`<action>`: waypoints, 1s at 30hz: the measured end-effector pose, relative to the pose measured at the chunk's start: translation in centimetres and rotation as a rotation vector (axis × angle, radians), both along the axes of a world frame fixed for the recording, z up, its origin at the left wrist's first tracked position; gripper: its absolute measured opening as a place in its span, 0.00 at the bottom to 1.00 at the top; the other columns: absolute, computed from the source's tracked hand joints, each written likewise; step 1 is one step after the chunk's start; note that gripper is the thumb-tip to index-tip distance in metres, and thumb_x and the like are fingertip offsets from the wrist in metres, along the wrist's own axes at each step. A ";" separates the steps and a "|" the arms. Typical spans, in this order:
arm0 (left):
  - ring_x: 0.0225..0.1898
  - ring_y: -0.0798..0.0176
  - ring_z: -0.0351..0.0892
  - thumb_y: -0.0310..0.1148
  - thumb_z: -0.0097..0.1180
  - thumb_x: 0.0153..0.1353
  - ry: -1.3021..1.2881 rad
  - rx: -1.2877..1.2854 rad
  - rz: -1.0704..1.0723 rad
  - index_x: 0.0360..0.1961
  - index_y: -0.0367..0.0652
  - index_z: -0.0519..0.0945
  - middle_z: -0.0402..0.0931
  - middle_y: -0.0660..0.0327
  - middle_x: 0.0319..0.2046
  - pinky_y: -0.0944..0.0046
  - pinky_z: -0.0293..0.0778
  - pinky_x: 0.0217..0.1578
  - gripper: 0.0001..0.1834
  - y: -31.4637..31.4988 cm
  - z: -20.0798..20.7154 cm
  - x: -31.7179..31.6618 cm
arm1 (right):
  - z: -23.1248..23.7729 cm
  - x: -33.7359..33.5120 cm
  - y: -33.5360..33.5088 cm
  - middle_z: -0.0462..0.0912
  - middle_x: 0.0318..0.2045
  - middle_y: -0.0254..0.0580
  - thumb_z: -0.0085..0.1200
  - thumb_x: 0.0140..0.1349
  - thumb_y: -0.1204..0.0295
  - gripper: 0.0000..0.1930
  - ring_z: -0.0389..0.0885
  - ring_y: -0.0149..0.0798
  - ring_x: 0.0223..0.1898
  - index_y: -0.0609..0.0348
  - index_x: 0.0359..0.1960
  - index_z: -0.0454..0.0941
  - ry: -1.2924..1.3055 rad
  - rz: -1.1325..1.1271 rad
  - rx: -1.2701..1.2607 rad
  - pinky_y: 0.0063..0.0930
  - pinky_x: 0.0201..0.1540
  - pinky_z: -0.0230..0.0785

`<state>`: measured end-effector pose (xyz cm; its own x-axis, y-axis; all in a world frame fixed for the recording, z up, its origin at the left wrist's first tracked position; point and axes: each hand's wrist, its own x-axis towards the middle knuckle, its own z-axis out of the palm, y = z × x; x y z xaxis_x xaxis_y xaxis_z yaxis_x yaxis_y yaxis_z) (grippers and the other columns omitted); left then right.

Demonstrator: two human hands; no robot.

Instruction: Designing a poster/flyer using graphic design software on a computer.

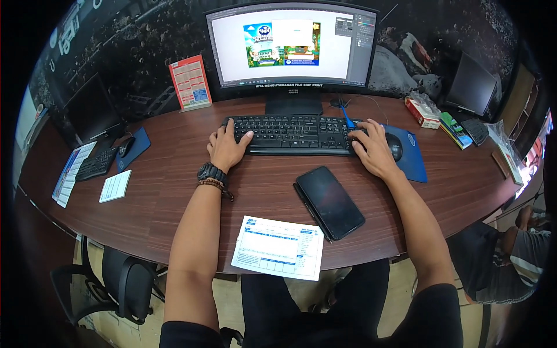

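Note:
A black keyboard lies below a wide curved monitor, whose screen shows a page layout with colourful pictures. My left hand rests at the keyboard's left end, fingers spread over the keys, holding nothing. Over the number keys at the other end is my right hand, its fingers loosely apart and nothing in them. Just right of it, a black mouse sits on a blue mouse pad. Between my forearms lie a black smartphone and a white printed form pad at the desk's front edge.
On the wooden desk, a red-framed calendar stands left of the monitor. Second screens stand at both sides. Right are a small box and leaflets; left is a white notepad. Another person's leg shows at right.

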<state>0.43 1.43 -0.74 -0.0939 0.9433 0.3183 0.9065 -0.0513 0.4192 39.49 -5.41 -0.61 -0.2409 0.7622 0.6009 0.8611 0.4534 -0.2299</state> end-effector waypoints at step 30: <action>0.69 0.39 0.59 0.53 0.60 0.63 0.056 0.233 -0.276 0.44 0.46 0.89 0.67 0.41 0.64 0.41 0.51 0.67 0.22 -0.2 0.2 0.0 | -1.0 5.8 0.7 0.76 0.55 0.47 0.59 0.59 0.55 0.22 0.76 0.52 0.57 0.50 0.53 0.82 0.274 -0.490 -0.060 0.42 0.59 0.69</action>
<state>0.44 1.24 -0.50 0.1774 0.8321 0.5254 0.8664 -0.3853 0.3176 45.34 -4.74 -1.57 0.3084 0.7807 0.5435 0.8730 -0.0054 -0.4876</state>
